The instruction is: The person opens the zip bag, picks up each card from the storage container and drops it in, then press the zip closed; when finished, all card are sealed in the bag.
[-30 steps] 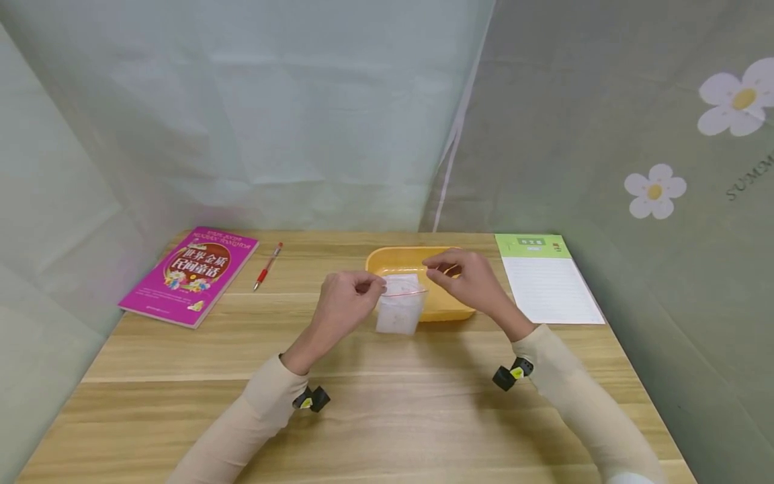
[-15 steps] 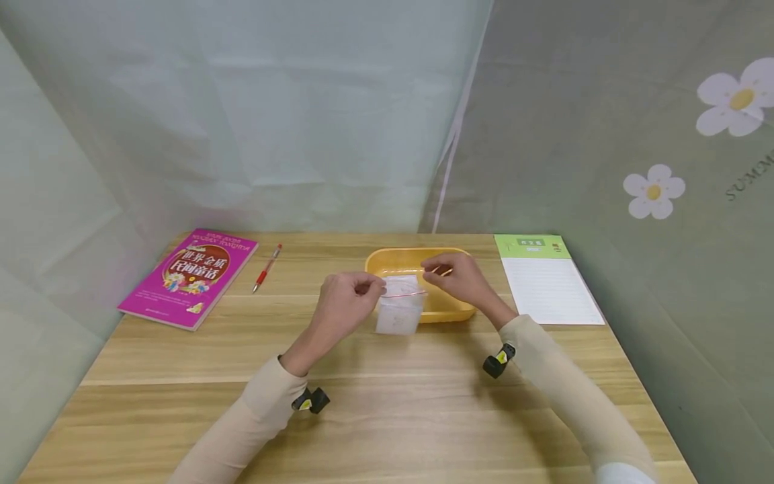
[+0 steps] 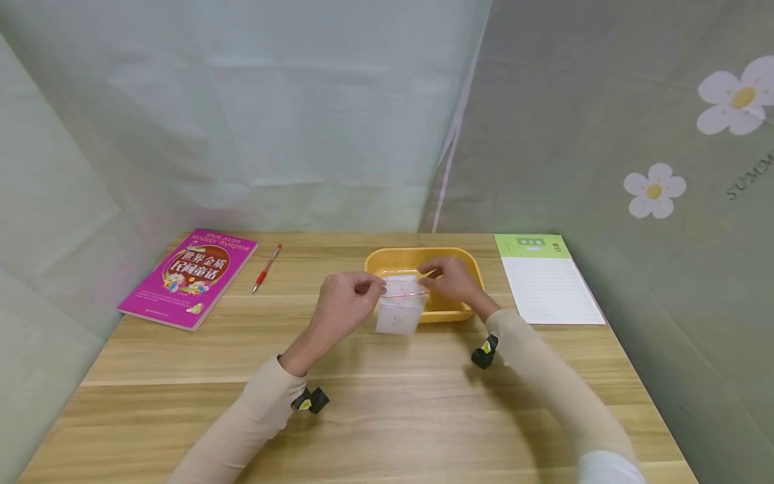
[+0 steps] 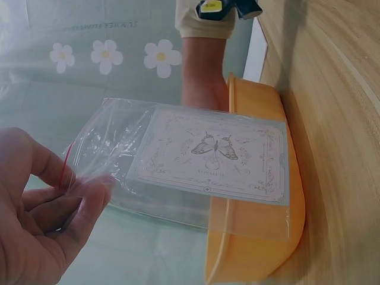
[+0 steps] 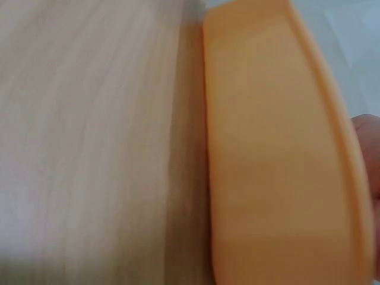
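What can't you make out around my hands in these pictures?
Contact between the right hand and the bag: head view, they overlap and the fingertips are too small.
Most of the right hand, right wrist view: hidden by the tray and cut off by the right edge.
Part of the tray's floor, head view: behind the bag and right hand.
Small print on the card, left wrist view: too faint and small.
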A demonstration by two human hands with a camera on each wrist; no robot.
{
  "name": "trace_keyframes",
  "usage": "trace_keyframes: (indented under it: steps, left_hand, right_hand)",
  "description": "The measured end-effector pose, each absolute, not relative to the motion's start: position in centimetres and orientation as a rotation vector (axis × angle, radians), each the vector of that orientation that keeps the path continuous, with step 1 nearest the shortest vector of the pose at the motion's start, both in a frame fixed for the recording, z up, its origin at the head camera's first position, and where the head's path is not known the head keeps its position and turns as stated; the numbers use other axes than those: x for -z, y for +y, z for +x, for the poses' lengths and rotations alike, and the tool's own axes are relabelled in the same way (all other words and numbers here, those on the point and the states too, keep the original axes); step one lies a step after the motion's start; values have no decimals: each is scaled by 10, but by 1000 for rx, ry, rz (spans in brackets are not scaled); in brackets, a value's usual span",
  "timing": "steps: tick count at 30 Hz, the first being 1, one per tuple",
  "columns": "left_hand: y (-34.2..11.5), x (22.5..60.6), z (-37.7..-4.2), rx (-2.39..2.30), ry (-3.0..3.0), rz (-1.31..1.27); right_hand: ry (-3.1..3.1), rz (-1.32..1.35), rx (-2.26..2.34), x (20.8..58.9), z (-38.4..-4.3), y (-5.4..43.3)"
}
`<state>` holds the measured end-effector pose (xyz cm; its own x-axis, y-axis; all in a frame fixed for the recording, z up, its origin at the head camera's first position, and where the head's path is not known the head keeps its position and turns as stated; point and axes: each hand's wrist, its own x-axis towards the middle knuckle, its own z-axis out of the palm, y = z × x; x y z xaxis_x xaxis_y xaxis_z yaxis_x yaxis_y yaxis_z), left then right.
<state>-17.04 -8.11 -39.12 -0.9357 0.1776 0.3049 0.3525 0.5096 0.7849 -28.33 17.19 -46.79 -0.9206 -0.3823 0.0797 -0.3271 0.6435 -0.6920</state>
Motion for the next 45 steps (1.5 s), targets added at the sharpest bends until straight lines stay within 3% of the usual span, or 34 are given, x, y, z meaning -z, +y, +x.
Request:
trace_keyframes:
  steps: [45]
  left_hand:
    - [-81,392,-172,1394,-2545,-474]
  right_hand:
    - [2752,-618,975,478,-302,155]
